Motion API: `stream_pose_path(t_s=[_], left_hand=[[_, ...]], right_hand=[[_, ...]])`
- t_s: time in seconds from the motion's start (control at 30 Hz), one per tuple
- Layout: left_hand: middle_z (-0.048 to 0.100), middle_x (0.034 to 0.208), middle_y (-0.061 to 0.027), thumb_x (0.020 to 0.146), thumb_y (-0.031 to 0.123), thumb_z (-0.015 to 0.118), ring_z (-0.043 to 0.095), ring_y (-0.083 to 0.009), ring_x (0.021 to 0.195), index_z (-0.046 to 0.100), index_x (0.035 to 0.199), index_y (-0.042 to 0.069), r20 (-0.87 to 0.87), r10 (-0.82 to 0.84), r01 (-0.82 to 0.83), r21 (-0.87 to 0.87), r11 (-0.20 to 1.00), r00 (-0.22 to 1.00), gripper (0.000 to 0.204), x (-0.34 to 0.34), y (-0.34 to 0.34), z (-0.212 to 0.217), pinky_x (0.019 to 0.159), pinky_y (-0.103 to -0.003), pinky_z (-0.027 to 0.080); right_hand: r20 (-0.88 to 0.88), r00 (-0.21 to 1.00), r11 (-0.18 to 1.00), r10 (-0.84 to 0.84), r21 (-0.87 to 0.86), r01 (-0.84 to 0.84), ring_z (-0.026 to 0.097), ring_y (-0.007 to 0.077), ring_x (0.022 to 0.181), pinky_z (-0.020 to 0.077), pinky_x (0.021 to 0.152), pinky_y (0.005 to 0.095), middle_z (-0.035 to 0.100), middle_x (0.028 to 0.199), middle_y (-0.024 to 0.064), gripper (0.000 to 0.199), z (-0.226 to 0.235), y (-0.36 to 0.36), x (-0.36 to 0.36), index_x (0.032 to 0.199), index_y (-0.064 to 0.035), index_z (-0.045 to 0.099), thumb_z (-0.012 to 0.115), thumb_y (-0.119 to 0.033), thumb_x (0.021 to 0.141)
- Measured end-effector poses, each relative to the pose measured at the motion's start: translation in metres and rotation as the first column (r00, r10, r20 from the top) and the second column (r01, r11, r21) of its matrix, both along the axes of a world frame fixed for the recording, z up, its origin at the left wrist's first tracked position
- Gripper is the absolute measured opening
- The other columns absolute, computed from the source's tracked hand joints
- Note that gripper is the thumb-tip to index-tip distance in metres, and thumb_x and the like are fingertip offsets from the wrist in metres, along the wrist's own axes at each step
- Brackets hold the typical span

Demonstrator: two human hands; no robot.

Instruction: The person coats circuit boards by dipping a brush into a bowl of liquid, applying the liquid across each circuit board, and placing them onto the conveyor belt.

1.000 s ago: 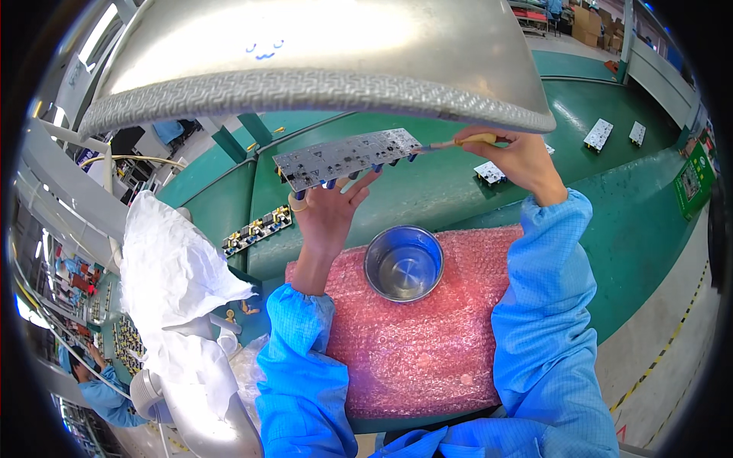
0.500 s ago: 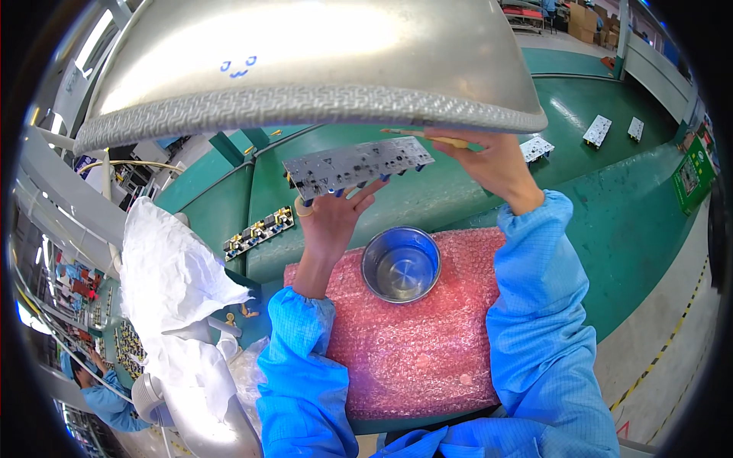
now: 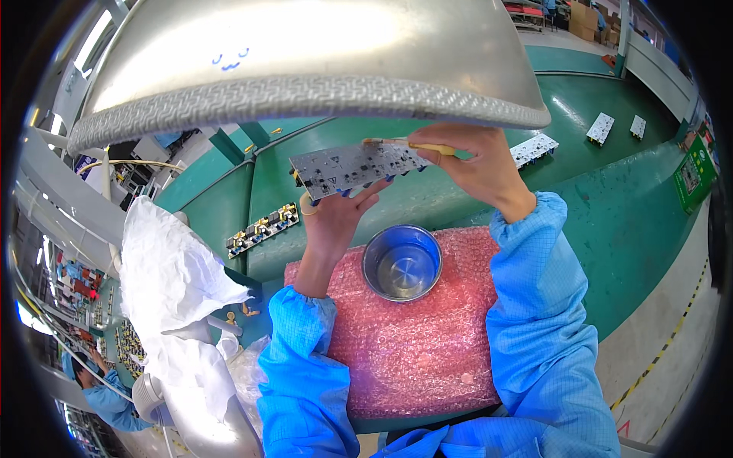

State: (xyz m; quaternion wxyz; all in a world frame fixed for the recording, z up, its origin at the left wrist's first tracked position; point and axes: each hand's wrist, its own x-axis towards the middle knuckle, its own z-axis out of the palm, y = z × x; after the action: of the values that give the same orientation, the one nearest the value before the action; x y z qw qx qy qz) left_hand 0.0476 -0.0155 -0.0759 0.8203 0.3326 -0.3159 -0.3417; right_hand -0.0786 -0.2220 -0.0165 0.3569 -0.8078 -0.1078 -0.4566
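My left hand (image 3: 336,217) holds a long grey circuit board (image 3: 353,166) from below, tilted up above the bench. A small brush with a yellow handle (image 3: 416,144) lies across the board's upper right edge, gripped by my right hand (image 3: 477,164). Below both hands a round steel bowl (image 3: 402,262) stands on a pink bubble-wrap mat (image 3: 412,336). Both of my arms wear blue sleeves.
A large silver lamp shade (image 3: 305,61) hangs overhead. Other circuit boards lie on the green conveyor: one at the left (image 3: 262,229), others at the right (image 3: 534,149) and far right (image 3: 601,127). White cloth (image 3: 172,278) covers a pipe at left. Another person in blue (image 3: 103,393) sits at lower left.
My right hand with the brush has moved left along the board's top edge. The board has tipped slightly, still held by my left hand.
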Motion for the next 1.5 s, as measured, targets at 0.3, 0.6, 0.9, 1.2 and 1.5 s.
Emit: stream_pose_path(t_s=[0.3,0.6,0.9,1.2,1.5], left_hand=[[0.041,0.142,-0.016,0.091,0.054,0.039,0.042,-0.0485,0.125,0.034,0.141,0.008,-0.049,0.021,-0.019,0.034,0.999,0.999,0.069,0.005,-0.001,-0.002,0.095,-0.042,0.042],[0.043,0.141,-0.0145,0.089,0.056,0.04,0.042,-0.0468,0.126,0.035,0.141,0.01,-0.032,0.051,-0.05,0.031,0.998,0.998,0.069,0.002,-0.001,0.0,0.102,-0.045,0.037],[0.043,0.141,-0.0133,0.092,0.05,0.039,0.043,-0.0435,0.126,0.035,0.141,0.008,0.023,-0.042,0.041,0.048,0.998,0.999,0.065,-0.004,-0.004,-0.001,0.101,-0.043,0.037],[0.043,0.141,-0.0117,0.095,0.046,0.037,0.045,-0.0425,0.125,0.038,0.138,0.008,0.009,-0.006,0.005,0.1,0.995,1.0,0.058,-0.004,-0.008,-0.005,0.099,-0.042,0.039],[0.042,0.142,-0.0126,0.097,0.046,0.034,0.045,-0.0412,0.125,0.034,0.141,0.008,0.044,0.01,-0.015,0.112,0.994,0.999,0.058,0.008,-0.004,-0.014,0.1,-0.042,0.04]], right_hand=[[0.053,0.997,0.999,0.052,0.015,-0.052,0.066,0.0251,0.073,0.0521,0.065,0.0322,0.07,0.085,0.0094,0.016,0.006,0.002,-0.009,0.089,-0.0086,0.073,0.073,-0.005,0.073],[-0.036,0.986,0.984,0.164,-0.064,-0.166,0.068,0.0226,0.075,0.0528,0.064,0.0307,0.071,0.087,0.0091,0.017,0.017,0.005,-0.022,0.09,-0.0077,0.073,0.074,-0.006,0.073],[0.046,0.99,0.987,0.13,-0.097,-0.126,0.069,0.0211,0.075,0.0537,0.066,0.0299,0.071,0.089,0.0083,0.016,0.012,0.021,-0.013,0.089,-0.0065,0.073,0.073,-0.003,0.074],[0.115,0.984,0.986,0.138,0.075,-0.147,0.069,0.0208,0.075,0.0539,0.065,0.0288,0.071,0.087,0.0091,0.019,0.013,0.029,-0.012,0.09,-0.0061,0.073,0.075,-0.003,0.072],[0.175,0.97,0.978,0.169,0.09,-0.187,0.069,0.0193,0.077,0.0543,0.067,0.0285,0.072,0.09,0.0084,0.021,0.017,0.026,-0.016,0.093,-0.0065,0.073,0.071,0.001,0.073]])
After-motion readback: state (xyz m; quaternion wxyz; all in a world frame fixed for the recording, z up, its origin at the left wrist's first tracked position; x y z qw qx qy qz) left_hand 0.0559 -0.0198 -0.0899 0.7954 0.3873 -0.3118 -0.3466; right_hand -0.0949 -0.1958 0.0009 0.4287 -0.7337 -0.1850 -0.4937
